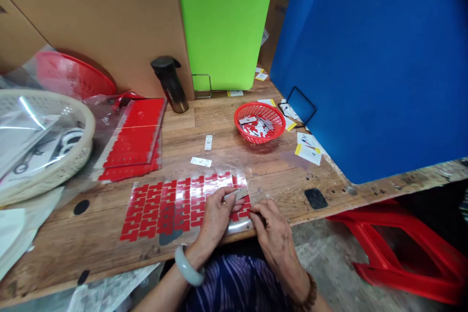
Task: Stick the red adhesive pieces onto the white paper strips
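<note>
A clear sheet with rows of red die-cut stickers (168, 200) lies flat near the table's front edge. My left hand (215, 212) is over its right end, fingers closed on a small flat grey-white piece (240, 194). At the sheet's right edge, my right hand (272, 226) has thumb and fingers pinched together; it touches the edge there, though what lies between the fingertips is too small to tell. Two similar small white pieces rest beyond the sheet, one upright-lying (208, 143) and one sideways (201, 162).
A red plastic basket (260, 140) holds many small red and white pieces. Left are stacked red sticker sheets (133, 131), a black tumbler (171, 85) and a cream basket (86, 129). Green (224, 24) and blue (365, 73) panels stand behind; a red stool (395, 258) is right.
</note>
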### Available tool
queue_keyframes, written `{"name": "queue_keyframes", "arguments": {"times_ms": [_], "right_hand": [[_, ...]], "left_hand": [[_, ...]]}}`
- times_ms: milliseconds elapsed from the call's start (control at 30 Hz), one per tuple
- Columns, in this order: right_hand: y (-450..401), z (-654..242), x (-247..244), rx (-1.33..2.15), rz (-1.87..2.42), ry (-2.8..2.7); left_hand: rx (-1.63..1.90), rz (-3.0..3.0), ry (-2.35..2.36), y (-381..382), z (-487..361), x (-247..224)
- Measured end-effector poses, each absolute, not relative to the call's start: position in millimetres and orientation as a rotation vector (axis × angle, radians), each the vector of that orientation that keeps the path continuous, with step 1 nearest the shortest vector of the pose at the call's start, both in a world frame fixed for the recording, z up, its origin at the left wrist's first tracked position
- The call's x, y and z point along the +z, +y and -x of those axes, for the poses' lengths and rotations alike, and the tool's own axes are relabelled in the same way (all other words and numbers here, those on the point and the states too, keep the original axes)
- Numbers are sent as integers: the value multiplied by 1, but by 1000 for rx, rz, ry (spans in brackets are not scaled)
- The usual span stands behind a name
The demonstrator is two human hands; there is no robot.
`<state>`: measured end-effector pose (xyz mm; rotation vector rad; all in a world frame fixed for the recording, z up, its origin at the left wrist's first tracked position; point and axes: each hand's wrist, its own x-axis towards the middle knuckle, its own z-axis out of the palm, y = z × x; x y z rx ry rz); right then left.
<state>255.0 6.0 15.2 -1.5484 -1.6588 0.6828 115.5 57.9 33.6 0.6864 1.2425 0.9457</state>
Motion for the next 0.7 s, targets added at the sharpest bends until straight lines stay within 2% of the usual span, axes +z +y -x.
{"name": "queue_keyframes", "arguments": {"times_ms": [433, 700], "right_hand": [[5, -253, 15, 655, 1566, -1726], [5, -255, 13, 630, 1500, -1577]], "left_hand": [[964, -693, 1234, 58, -117, 34], [947, -680, 1252, 58, -116, 35]]}}
